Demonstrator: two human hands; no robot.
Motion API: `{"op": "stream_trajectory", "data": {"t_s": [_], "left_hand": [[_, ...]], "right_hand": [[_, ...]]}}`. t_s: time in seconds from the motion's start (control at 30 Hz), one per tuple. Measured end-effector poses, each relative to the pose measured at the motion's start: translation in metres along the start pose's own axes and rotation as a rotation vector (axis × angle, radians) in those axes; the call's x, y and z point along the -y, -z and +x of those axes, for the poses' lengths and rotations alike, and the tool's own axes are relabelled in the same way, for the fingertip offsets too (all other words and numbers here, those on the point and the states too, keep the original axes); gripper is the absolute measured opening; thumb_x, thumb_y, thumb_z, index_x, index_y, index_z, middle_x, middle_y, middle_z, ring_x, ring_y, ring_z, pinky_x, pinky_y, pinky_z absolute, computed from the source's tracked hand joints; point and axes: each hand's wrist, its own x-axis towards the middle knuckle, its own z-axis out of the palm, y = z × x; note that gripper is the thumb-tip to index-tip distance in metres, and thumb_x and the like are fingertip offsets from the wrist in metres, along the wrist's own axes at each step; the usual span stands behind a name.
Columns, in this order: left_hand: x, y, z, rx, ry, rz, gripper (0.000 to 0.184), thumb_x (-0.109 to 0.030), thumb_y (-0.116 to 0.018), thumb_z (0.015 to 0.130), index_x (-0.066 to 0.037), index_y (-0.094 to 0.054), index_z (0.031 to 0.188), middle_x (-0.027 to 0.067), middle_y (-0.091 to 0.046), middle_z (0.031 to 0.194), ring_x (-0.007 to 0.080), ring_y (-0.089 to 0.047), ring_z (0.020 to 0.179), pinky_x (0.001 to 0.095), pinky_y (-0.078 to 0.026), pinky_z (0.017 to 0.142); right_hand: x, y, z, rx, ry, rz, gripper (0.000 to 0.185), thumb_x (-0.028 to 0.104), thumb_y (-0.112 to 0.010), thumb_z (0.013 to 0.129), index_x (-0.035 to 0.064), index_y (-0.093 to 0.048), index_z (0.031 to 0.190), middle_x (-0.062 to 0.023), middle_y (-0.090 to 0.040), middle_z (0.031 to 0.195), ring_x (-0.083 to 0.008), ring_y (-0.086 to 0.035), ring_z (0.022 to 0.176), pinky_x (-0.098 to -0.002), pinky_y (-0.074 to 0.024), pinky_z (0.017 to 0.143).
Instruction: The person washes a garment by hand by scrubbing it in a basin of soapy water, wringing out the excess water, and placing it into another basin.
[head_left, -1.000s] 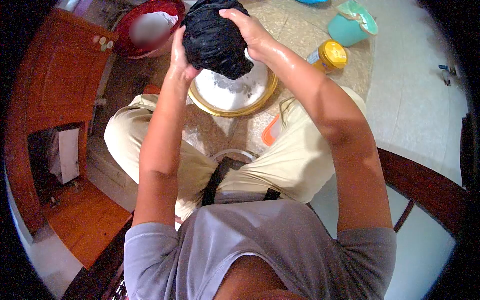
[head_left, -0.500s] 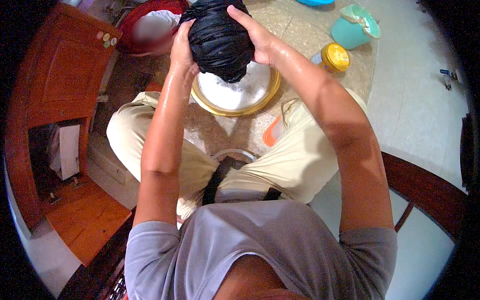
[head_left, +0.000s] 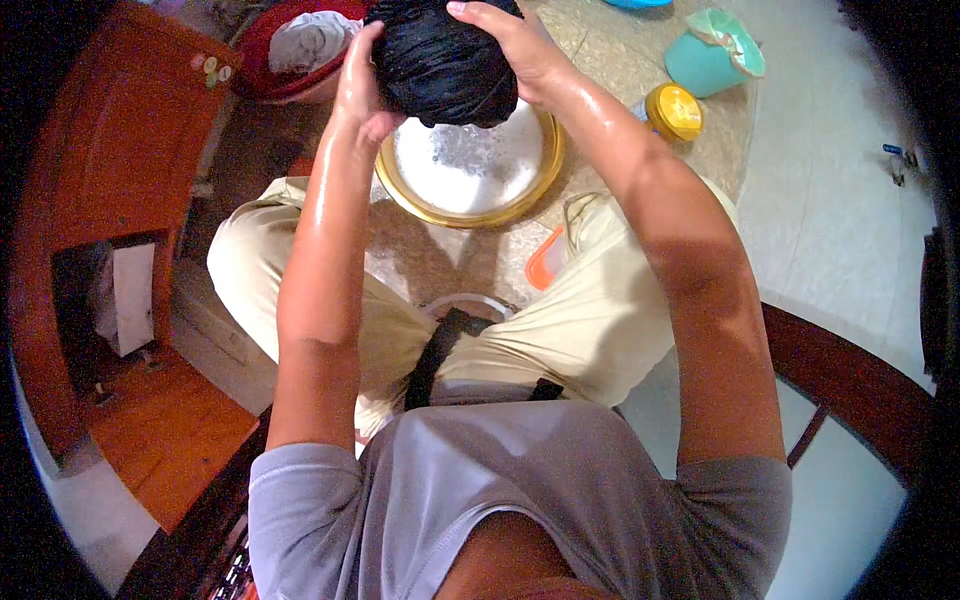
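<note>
A bunched black wet cloth [head_left: 447,68] is held up between my two hands, above a gold-rimmed basin [head_left: 478,218] of white suds. My left hand [head_left: 362,90] presses against its left side, thumb low near the cloth's bottom edge. On the other side, my right hand [head_left: 515,50] grips the upper right, with the thumb laid across the top. Some fingers of both hands are hidden behind the bundle. Both forearms are wet. The cloth hides the far part of the basin.
A red basin [head_left: 262,55] with white cloth stands at the upper left. Right of the suds are a yellow-lidded tub [head_left: 678,112] and a turquoise bucket [head_left: 700,60]. A wooden cabinet [head_left: 110,130] stands at the left, and a dark wooden chair rail [head_left: 850,375] curves at the right.
Both hands have lifted the black cloth slightly up and away, uncovering more suds. The bundle looks rounder, and its hanging lower tip no longer shows.
</note>
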Motion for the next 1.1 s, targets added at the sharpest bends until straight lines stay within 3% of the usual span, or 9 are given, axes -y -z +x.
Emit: {"op": "stream_trajectory", "data": {"t_s": [0.1,0.13,0.4,0.6,0.8,0.9,0.93,1.07,1.1], "left_hand": [[-0.006,-0.013,-0.007,0.053,-0.091,-0.034,0.051,-0.045,-0.049,0.085,-0.007,-0.053,0.119,0.0129,-0.059,0.114,0.0289,-0.058,0.101,0.0443,-0.046,0.091],[-0.01,-0.012,-0.006,0.184,-0.041,-0.1,0.062,-0.05,-0.058,0.082,-0.007,-0.048,0.126,0.0148,-0.051,0.125,0.0285,-0.052,0.113,0.043,-0.042,0.097],[0.002,-0.004,0.004,0.074,-0.267,-0.157,0.032,-0.031,-0.05,0.088,-0.003,-0.058,0.1,0.0114,-0.064,0.09,0.0227,-0.064,0.08,0.0338,-0.052,0.075],[0.003,0.004,0.005,0.181,-0.315,-0.151,0.033,-0.027,-0.041,0.089,-0.001,-0.059,0.098,0.0126,-0.064,0.09,0.024,-0.064,0.08,0.0347,-0.052,0.076],[0.006,0.009,0.011,0.209,-0.121,-0.229,0.034,-0.027,-0.041,0.087,0.0,-0.06,0.095,0.0149,-0.065,0.091,0.0262,-0.064,0.08,0.037,-0.053,0.078],[0.009,0.002,0.009,0.018,-0.126,-0.2,0.022,-0.02,-0.051,0.082,-0.002,-0.06,0.091,0.0124,-0.064,0.083,0.0238,-0.063,0.073,0.0344,-0.053,0.07],[0.014,0.016,0.014,0.008,-0.097,0.028,0.051,-0.039,-0.048,0.086,-0.001,-0.049,0.12,0.0177,-0.057,0.115,0.0322,-0.057,0.103,0.0449,-0.045,0.093],[0.034,0.036,0.027,-0.122,0.072,0.047,0.049,-0.037,-0.047,0.087,0.0,-0.049,0.12,0.0199,-0.056,0.116,0.0326,-0.058,0.103,0.045,-0.044,0.094],[0.044,0.046,0.035,-0.144,0.097,0.025,0.047,-0.035,-0.047,0.087,0.0,-0.049,0.118,0.0199,-0.056,0.116,0.033,-0.057,0.104,0.0448,-0.044,0.094]], "right_hand": [[0.006,-0.001,0.001,0.003,0.0,-0.017,0.039,0.024,-0.064,0.081,-0.0008,-0.055,0.11,-0.0109,-0.061,0.101,-0.0193,-0.06,0.09,-0.0315,-0.0489,0.081],[0.006,-0.002,0.001,0.007,-0.015,0.0,0.038,0.024,-0.064,0.081,-0.0004,-0.055,0.11,-0.0107,-0.062,0.1,-0.0193,-0.06,0.089,-0.0313,-0.0489,0.081],[-0.007,-0.016,0.005,0.108,-0.085,0.193,0.029,0.03,-0.058,0.085,0.0041,-0.06,0.099,-0.0058,-0.062,0.089,-0.0157,-0.06,0.08,-0.0286,-0.0488,0.075],[-0.01,-0.017,0.008,0.179,-0.097,0.226,0.028,0.031,-0.054,0.086,0.0049,-0.061,0.096,-0.006,-0.063,0.088,-0.0161,-0.06,0.079,-0.0297,-0.0488,0.076],[-0.015,-0.009,0.01,0.181,-0.231,0.265,0.034,0.034,-0.052,0.086,0.0038,-0.059,0.102,-0.0085,-0.064,0.094,-0.018,-0.061,0.083,-0.0307,-0.0491,0.079],[-0.016,-0.007,0.012,0.136,-0.266,0.113,0.039,0.036,-0.053,0.086,0.0034,-0.057,0.107,-0.01,-0.064,0.098,-0.0197,-0.062,0.085,-0.0322,-0.0502,0.079],[-0.015,-0.006,0.014,0.127,-0.288,0.042,0.041,0.037,-0.054,0.086,0.0034,-0.057,0.109,-0.0106,-0.064,0.099,-0.0203,-0.062,0.086,-0.0328,-0.0506,0.08],[-0.033,0.014,0.012,0.033,-0.474,-0.241,0.061,0.046,-0.056,0.084,-0.0014,-0.049,0.122,-0.0174,-0.056,0.119,-0.0257,-0.056,0.107,-0.0341,-0.0392,0.098],[-0.035,0.012,0.005,-0.068,-0.442,-0.325,0.057,0.048,-0.052,0.086,-0.0013,-0.052,0.116,-0.015,-0.063,0.106,-0.025,-0.063,0.092,-0.0372,-0.05,0.084]]}}
